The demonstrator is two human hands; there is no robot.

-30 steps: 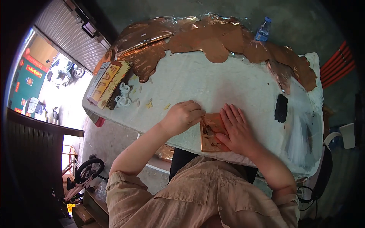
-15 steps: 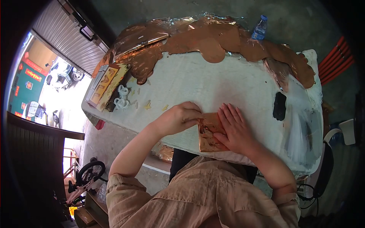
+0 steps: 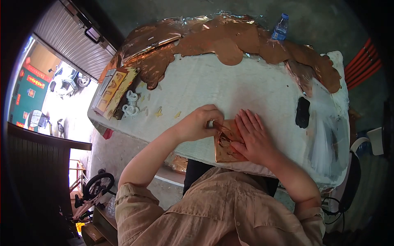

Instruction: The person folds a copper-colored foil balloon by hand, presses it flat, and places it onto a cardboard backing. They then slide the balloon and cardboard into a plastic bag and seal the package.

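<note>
A rectangular piece covered in shiny copper-coloured foil [image 3: 225, 153] lies at the table's near edge. My right hand [image 3: 255, 137] lies flat on its right part, fingers stretched out and thumb across the middle. At the upper left corner, my left hand [image 3: 208, 122] pinches the copper foil between thumb and fingers. The foil there is lifted and creased. What lies beneath it is mostly hidden by my right hand.
Brown copper sheets [image 3: 230, 41] line the table's far edge, with a water bottle [image 3: 280, 28] beside them. Patterned cards [image 3: 113, 90], white rings [image 3: 131, 104] and small yellow cut-outs [image 3: 159, 112] sit left. A black object [image 3: 302, 112] and clear plastic [image 3: 328, 139] lie right.
My left hand has pulled the foil's corner up and slightly to the right, and its wrist has turned. My right hand has stayed flat in nearly the same place.
</note>
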